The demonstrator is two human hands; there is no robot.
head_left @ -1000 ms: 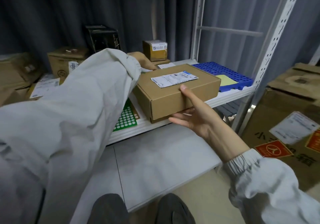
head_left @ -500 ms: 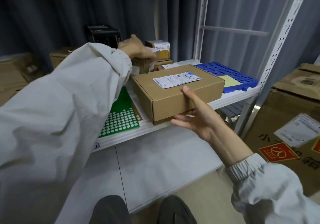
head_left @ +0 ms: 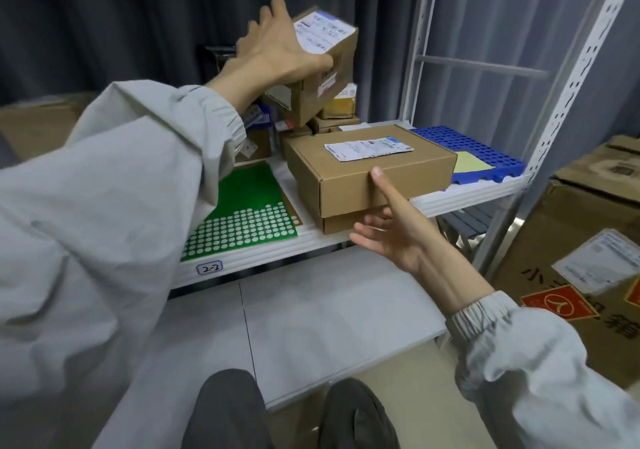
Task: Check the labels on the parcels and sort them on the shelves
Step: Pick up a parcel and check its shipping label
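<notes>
My left hand (head_left: 277, 50) grips a small brown parcel (head_left: 329, 77) with a white label on top, lifted and tilted above the back of the shelf. A flat brown parcel (head_left: 374, 178) with a white label (head_left: 369, 148) lies at the front of the white shelf (head_left: 263, 258) marked 2-2, overhanging its edge. My right hand (head_left: 391, 230) holds this flat parcel, thumb on its front face, fingers under its overhanging bottom. More small parcels (head_left: 337, 105) stand at the back of the shelf under the raised one.
A green sheet with white dots (head_left: 242, 213) lies on the shelf at left. A blue perforated tray (head_left: 485, 150) with a yellow note sits at right by the white upright (head_left: 568, 91). A large carton (head_left: 581, 240) stands at far right. A lower shelf board (head_left: 294, 327) lies below.
My left hand has picked up the small parcel from the back of the shelf and raised it. My right hand has stayed on the flat parcel.
</notes>
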